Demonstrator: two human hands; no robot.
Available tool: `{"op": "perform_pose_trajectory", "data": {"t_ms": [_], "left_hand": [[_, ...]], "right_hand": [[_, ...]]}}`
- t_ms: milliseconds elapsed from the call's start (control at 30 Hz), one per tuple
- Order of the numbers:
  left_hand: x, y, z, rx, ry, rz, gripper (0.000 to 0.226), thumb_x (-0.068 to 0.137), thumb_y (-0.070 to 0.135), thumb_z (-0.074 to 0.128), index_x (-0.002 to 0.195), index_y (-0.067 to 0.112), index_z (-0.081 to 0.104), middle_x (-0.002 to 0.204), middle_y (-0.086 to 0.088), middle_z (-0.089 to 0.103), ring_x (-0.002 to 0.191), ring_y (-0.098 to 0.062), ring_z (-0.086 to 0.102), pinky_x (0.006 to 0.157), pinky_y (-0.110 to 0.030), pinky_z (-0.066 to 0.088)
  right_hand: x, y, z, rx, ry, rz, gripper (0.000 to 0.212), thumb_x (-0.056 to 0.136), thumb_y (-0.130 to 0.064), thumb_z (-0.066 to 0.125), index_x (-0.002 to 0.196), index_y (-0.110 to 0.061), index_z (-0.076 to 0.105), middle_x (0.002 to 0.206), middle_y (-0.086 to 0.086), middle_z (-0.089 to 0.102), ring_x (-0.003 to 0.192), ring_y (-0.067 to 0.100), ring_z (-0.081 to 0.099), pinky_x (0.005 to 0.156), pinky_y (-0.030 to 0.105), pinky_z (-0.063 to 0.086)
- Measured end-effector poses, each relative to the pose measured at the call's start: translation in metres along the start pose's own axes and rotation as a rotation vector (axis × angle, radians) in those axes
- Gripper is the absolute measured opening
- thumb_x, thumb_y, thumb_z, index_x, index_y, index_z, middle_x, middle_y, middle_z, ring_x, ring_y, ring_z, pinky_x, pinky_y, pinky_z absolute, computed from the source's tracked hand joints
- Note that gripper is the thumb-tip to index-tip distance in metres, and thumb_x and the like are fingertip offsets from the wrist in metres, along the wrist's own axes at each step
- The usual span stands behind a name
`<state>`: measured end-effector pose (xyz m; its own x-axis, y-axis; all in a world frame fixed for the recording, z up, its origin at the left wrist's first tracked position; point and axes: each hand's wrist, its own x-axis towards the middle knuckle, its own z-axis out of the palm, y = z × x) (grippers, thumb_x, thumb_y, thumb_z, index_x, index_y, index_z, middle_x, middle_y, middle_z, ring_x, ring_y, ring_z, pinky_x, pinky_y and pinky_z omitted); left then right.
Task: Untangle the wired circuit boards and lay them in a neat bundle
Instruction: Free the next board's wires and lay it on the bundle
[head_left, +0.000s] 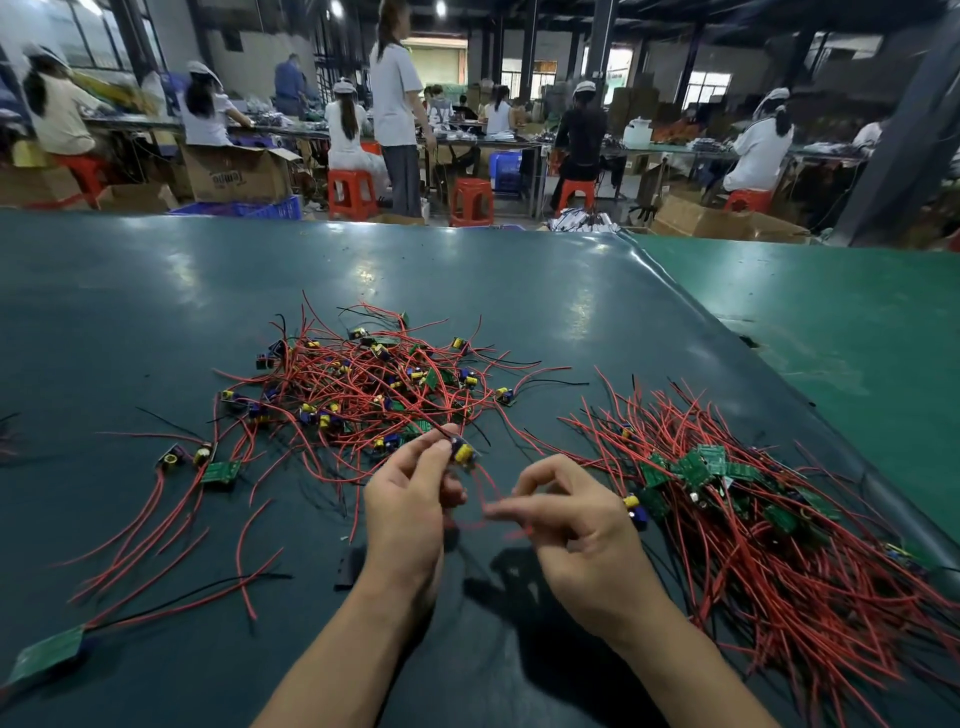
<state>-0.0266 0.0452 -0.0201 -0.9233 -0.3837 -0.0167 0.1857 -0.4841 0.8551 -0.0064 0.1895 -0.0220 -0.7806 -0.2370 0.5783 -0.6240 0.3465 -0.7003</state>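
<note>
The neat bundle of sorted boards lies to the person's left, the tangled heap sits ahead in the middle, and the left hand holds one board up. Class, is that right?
Not quite. The head view shows the neat bundle on the person's right, not the left. The rest holds: the tangled heap sits ahead in the middle, and the left hand pinches one board.

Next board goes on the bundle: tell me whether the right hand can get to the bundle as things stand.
Probably yes. The bundle lies right beside the right hand with nothing between them, but that hand is pinching a red wire of the board the left hand holds.
</note>
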Motion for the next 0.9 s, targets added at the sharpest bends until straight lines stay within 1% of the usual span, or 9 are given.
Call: {"op": "perform_pose_trajectory", "data": {"t_ms": [67, 133, 233, 300, 367, 433, 600, 767, 900], "left_hand": [[0.001, 0.004, 0.000, -0.089, 0.007, -0.027, 0.019, 0.094, 0.000, 0.053, 0.087, 0.007, 0.069, 0.065, 0.002, 0.062, 0.046, -0.005, 0.043, 0.045, -0.016, 0.038], [0.000, 0.007, 0.000, -0.042, -0.053, -0.026, 0.018, 0.093, 0.001, 0.054, 0.089, 0.005, 0.071, 0.065, 0.002, 0.064, 0.048, -0.007, 0.046, 0.045, -0.016, 0.040], [-0.011, 0.008, 0.002, 0.102, -0.256, -0.034, 0.016, 0.090, 0.007, 0.057, 0.087, 0.007, 0.073, 0.069, -0.004, 0.067, 0.052, -0.011, 0.057, 0.051, -0.021, 0.051], [-0.019, 0.006, 0.005, 0.119, -0.412, -0.095, 0.013, 0.085, 0.012, 0.062, 0.092, 0.005, 0.071, 0.072, -0.009, 0.068, 0.051, -0.015, 0.061, 0.051, -0.024, 0.053], [-0.023, 0.005, 0.005, 0.152, -0.487, -0.138, 0.022, 0.079, 0.016, 0.066, 0.095, 0.002, 0.064, 0.071, -0.007, 0.066, 0.045, -0.015, 0.057, 0.046, -0.023, 0.049], [-0.022, 0.004, 0.004, 0.213, -0.466, -0.162, 0.024, 0.074, 0.018, 0.070, 0.092, 0.004, 0.061, 0.065, -0.004, 0.061, 0.042, -0.013, 0.051, 0.044, -0.023, 0.045], [-0.023, 0.002, 0.002, 0.299, -0.487, -0.253, 0.033, 0.070, 0.022, 0.075, 0.097, 0.005, 0.068, 0.065, -0.005, 0.062, 0.044, -0.014, 0.051, 0.046, -0.023, 0.043], [-0.023, 0.003, 0.001, 0.315, -0.513, -0.255, 0.019, 0.065, 0.033, 0.078, 0.074, 0.016, 0.076, 0.069, -0.006, 0.063, 0.050, -0.015, 0.051, 0.047, -0.021, 0.043], [-0.023, 0.003, 0.002, 0.335, -0.500, -0.217, 0.021, 0.063, 0.032, 0.079, 0.072, 0.014, 0.074, 0.065, -0.005, 0.065, 0.046, -0.013, 0.055, 0.044, -0.019, 0.042]], "right_hand": [[0.000, 0.002, -0.001, -0.023, 0.005, -0.012, 0.039, 0.076, 0.010, 0.057, 0.083, -0.019, 0.081, 0.094, -0.004, 0.061, 0.073, 0.006, 0.055, 0.059, 0.018, 0.048], [0.002, 0.003, 0.000, 0.040, 0.083, 0.059, 0.035, 0.082, 0.005, 0.059, 0.089, -0.021, 0.080, 0.090, -0.007, 0.065, 0.072, 0.004, 0.059, 0.061, 0.015, 0.047], [0.006, 0.000, 0.004, 0.352, 0.133, 0.348, 0.013, 0.089, -0.027, 0.067, 0.095, -0.034, 0.077, 0.075, -0.007, 0.070, 0.057, 0.000, 0.058, 0.054, 0.013, 0.044], [0.006, 0.001, 0.003, 0.492, 0.092, 0.433, 0.020, 0.082, -0.039, 0.065, 0.097, -0.032, 0.076, 0.068, -0.008, 0.068, 0.055, 0.000, 0.056, 0.058, 0.020, 0.049], [0.006, 0.000, 0.002, 0.489, 0.111, 0.421, 0.021, 0.082, -0.039, 0.066, 0.096, -0.027, 0.078, 0.065, -0.008, 0.065, 0.055, 0.000, 0.053, 0.057, 0.019, 0.047], [0.007, -0.001, 0.000, 0.509, 0.204, 0.457, 0.022, 0.078, -0.039, 0.069, 0.093, -0.027, 0.079, 0.060, -0.004, 0.058, 0.052, 0.005, 0.046, 0.048, 0.017, 0.038], [0.011, 0.003, -0.008, 0.612, 0.259, 0.572, 0.019, 0.074, -0.028, 0.076, 0.082, -0.010, 0.075, 0.054, -0.002, 0.052, 0.041, 0.007, 0.038, 0.038, 0.017, 0.030], [0.010, 0.002, -0.008, 0.682, 0.233, 0.608, 0.007, 0.080, -0.019, 0.073, 0.083, -0.013, 0.075, 0.058, 0.000, 0.057, 0.041, 0.009, 0.041, 0.037, 0.018, 0.032], [0.007, 0.004, -0.005, 0.356, 0.253, 0.509, 0.008, 0.086, -0.015, 0.074, 0.078, -0.014, 0.076, 0.057, 0.001, 0.062, 0.051, 0.008, 0.050, 0.048, 0.021, 0.043]]}}
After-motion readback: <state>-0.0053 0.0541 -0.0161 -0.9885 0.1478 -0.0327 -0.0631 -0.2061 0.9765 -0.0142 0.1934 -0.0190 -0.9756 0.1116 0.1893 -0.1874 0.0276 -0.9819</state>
